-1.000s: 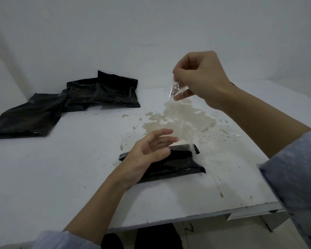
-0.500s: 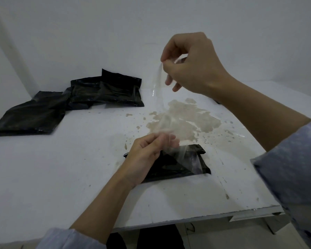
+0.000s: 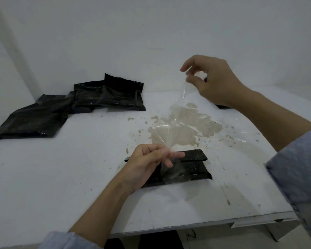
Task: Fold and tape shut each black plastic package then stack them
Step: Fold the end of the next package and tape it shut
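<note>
We have the folded black package point(image 3: 185, 168) lying on the white worktop point(image 3: 61, 177) right in front of us, its long axis running left to right, and it sits directly beneath and just right of our left hand point(image 3: 147, 162), which is by far the nearer of the two hands. A strip of clear tape point(image 3: 176, 112) stretches on a slant between us: our left hand pinches its lower end between thumb and curled fingers just above the package's near-left part, while our right hand point(image 3: 210, 78), raised well above and beyond the package toward the right, pinches the upper end. So the coming move, as we judge it, turns on lowering that far end down across the short width of the package, over the fold. The tape is thin, glossy, creased and almost invisible; it looks prone to sticking to itself. The package is shiny, wrinkled black film, flat and rectangular. Other black packages point(image 3: 79, 103) lie loosely overlapping at the far left, and a tan stain point(image 3: 196, 123) mottles the worktop beyond
</note>
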### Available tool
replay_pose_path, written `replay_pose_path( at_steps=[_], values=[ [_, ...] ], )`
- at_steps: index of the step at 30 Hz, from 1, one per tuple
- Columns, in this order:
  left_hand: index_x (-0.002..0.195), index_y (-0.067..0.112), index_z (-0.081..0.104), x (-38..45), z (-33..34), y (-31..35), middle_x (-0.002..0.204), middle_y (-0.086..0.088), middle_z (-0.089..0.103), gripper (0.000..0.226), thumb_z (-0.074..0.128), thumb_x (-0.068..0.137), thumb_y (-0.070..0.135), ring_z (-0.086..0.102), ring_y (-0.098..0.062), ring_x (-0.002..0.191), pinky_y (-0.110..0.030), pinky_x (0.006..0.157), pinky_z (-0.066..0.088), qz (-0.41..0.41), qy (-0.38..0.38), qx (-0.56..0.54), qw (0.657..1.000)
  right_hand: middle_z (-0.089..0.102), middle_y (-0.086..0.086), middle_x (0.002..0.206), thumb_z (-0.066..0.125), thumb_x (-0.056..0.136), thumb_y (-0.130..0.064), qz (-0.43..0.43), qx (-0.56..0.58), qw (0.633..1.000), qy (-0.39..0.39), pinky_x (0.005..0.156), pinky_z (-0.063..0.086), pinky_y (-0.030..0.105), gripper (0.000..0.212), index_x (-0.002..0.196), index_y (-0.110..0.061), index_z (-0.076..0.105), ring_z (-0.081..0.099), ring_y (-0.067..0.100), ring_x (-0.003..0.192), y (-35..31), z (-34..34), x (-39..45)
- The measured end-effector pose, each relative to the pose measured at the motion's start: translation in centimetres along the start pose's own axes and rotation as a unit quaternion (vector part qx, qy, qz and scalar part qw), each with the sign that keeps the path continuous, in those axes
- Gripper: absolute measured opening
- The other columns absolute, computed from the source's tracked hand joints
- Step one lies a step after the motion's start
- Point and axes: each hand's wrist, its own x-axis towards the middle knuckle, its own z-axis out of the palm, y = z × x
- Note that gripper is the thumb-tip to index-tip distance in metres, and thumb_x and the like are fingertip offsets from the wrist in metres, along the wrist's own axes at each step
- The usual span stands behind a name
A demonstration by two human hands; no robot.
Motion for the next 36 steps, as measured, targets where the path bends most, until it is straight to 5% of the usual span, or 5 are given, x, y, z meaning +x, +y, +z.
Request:
replay_pose_path(
  at_steps=[6, 17, 22, 26, 36],
  values=[
    [0.056, 0.027, 0.058, 0.2, -0.7, 0.5, 0.058, 0.013, 0.052, 0.026, 0.069, 0.077, 0.039, 0.062, -0.022, 0.11, -0.027, 0.1, 0.037, -0.033, -0.078, -0.017, 0.996, 0.063, 0.013, 0.077, 0.053, 0.087, 0.002, -0.061, 0.036, 0.995, 0.073, 0.075, 0.052, 0.029, 0.022, 0.107, -0.002, 0.059, 0.063, 0.011, 0.072, 0.0, 0.6, 0.2],
    [0.06, 0.027, 0.064, 0.6, -1.3, 0.5, 0.058, 0.016, 0.06, 0.025, 0.075, 0.071, 0.046, 0.058, -0.015, 0.115, -0.018, 0.098, 0.035, -0.088, -0.109, -0.053, 0.989, 0.063, 0.011, 0.073, 0.054, 0.082, 0.008, -0.022, 0.064, 0.993, 0.1, 0.062, 0.039, 0.005, 0.023, 0.103, -0.001, 0.055, 0.062, 0.021, 0.066, 1.2, 1.9, 0.1],
    [0.069, 0.025, 0.067, 0.2, -1.3, 0.4, 0.061, 0.011, 0.063, 0.012, 0.072, 0.078, 0.03, 0.064, -0.012, 0.103, -0.031, 0.103, 0.038, -0.085, -0.174, -0.013, 0.981, 0.057, -0.002, 0.071, 0.054, 0.082, 0.005, 0.108, 0.12, 0.965, 0.207, 0.061, 0.049, 0.02, 0.022, 0.093, -0.014, 0.053, 0.059, 0.001, 0.055, 3.5, 0.5, 0.2],
    [0.073, 0.016, 0.064, 0.1, -1.2, -0.2, 0.063, 0.004, 0.061, 0.012, 0.068, 0.082, 0.022, 0.066, -0.007, 0.083, -0.057, 0.111, 0.024, -0.068, -0.154, 0.0, 0.986, 0.062, 0.004, 0.08, 0.058, 0.086, -0.001, 0.138, 0.125, 0.974, 0.128, 0.065, 0.052, 0.018, 0.02, 0.101, -0.013, 0.053, 0.065, 0.002, 0.057, 4.5, -2.0, -0.2],
    [0.069, 0.017, 0.065, 0.0, -0.4, -0.1, 0.06, -0.002, 0.061, 0.013, 0.062, 0.082, 0.021, 0.061, -0.03, 0.111, -0.033, 0.102, 0.038, -0.071, -0.087, 0.034, 0.993, 0.06, 0.002, 0.078, 0.06, 0.085, 0.0, 0.15, 0.203, 0.961, 0.113, 0.063, 0.052, 0.022, 0.018, 0.098, -0.013, 0.056, 0.062, 0.006, 0.059, 3.7, -2.8, -1.1]
  ],
)
